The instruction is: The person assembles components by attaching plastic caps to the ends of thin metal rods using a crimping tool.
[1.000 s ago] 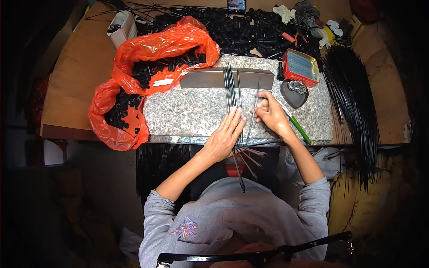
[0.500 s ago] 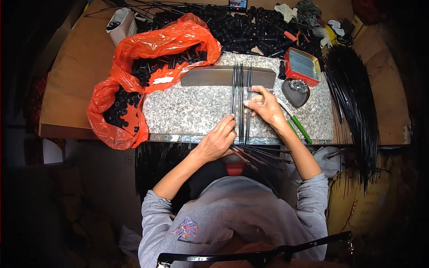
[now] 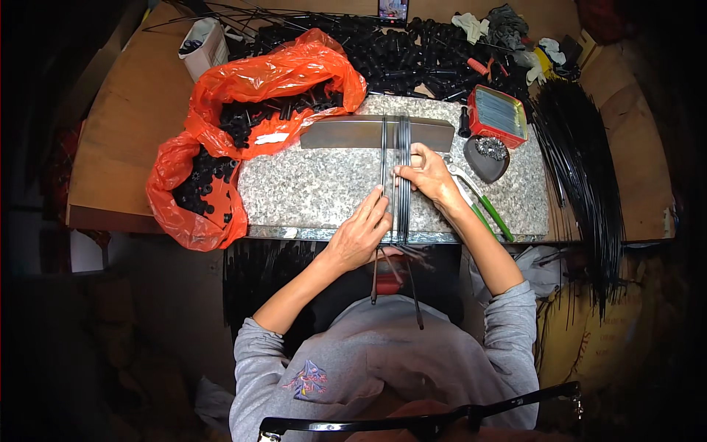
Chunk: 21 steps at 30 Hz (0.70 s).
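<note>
Several thin black rods [image 3: 403, 158], like umbrella ribs, stand in a loose row over the near edge of the granite slab [image 3: 294, 180]. Their upper parts cross a long grey metal block [image 3: 339, 134]. My right hand [image 3: 428, 177] is closed, thumb and fingers pinching the right-hand bunch. At the left of the row, my left hand [image 3: 361, 230] has its fingers curled against a separate rod, its grip partly hidden. Below the slab edge, jointed lower ends of the rods hang toward my lap, some smeared by motion.
Green-handled pliers [image 3: 492, 210] lie right of my right hand, near a dark dish [image 3: 486, 166] and a red tin [image 3: 479, 110]. Orange bags [image 3: 210, 81] of black parts stand left. Black parts [image 3: 383, 55] heap behind; a rod bundle [image 3: 582, 162] overhangs the right edge.
The right-hand rods have drawn together and shifted slightly left with my right hand. Lower rod ends that fanned to the right now hang more downward. My left hand stays nearly in place.
</note>
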{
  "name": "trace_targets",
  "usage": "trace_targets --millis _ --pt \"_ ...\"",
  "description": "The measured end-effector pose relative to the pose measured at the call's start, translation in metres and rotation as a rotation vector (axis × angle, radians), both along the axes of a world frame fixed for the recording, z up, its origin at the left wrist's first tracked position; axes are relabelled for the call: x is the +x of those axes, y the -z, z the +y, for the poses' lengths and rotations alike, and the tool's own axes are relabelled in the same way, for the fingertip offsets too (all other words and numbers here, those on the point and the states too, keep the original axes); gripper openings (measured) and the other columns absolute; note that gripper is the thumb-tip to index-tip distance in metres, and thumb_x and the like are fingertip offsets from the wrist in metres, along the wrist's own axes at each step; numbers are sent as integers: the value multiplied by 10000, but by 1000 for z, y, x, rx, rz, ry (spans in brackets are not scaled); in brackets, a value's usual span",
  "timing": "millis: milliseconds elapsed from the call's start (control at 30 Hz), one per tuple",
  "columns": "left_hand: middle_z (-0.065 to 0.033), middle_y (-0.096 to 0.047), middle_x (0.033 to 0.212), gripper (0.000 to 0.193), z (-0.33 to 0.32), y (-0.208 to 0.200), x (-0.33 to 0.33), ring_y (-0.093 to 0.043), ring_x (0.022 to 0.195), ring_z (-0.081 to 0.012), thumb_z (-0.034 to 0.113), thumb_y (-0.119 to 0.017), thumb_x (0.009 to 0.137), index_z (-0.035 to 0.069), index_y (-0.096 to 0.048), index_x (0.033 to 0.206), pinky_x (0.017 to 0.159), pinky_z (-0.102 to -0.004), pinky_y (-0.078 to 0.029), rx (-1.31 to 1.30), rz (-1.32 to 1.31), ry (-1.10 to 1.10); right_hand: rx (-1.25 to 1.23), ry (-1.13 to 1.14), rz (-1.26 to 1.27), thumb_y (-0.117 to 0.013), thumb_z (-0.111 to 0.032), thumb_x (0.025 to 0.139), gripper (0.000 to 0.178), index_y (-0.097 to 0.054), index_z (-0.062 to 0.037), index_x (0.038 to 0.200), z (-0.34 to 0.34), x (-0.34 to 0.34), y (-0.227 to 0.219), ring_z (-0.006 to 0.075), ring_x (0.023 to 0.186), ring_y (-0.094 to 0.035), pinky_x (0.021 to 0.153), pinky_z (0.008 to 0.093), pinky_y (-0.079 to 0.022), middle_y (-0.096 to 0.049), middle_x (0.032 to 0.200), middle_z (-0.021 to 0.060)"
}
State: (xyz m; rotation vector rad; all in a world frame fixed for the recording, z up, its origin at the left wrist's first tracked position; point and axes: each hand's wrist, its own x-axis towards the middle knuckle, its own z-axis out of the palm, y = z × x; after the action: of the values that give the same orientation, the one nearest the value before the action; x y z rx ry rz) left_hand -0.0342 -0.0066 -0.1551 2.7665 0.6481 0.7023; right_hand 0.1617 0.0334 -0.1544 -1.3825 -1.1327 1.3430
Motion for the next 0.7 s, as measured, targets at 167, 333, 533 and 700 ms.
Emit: trace_targets --millis 167,333,533,700 --pt "-256 -359 1260 670 -3 1 0 -293 1252 -410 277 -733 604 -51 -431 1105 978 -437 -345 -151 -50 9 -46 21 32 -635 -30 776 249 -495 -5 980 -6 13 -3 76 606 -578 446 172 -404 -636 785 58" --pt "-279 -202 1378 932 0 -4 26 -243 1284 -390 441 -668 614 -78 -298 1294 1054 -420 -234 -103 209 74 -29 43 8 -647 -46 782 278 -492 12 1006 -5 9 -4 61 591 -535 482 183 -422 -614 761 41" --pt "-234 -231 1387 886 6 2 29 -214 1307 -353 387 -702 627 -27 -308 1304 1052 -442 -230 72 272 44 -74 -93 -116 -559 -30 834 337 -432 16 1142 -4 39 -30 134 710 -616 601 244 -513 -619 822 90" --pt "-213 -187 1416 972 10 -10 30 -163 1329 -340 384 -751 568 5 -281 1330 1061 -451 -200 -113 216 126 350 26 -668 -523 -31 825 119 -555 21 927 29 126 -52 126 675 -623 586 249 -478 -623 743 62"
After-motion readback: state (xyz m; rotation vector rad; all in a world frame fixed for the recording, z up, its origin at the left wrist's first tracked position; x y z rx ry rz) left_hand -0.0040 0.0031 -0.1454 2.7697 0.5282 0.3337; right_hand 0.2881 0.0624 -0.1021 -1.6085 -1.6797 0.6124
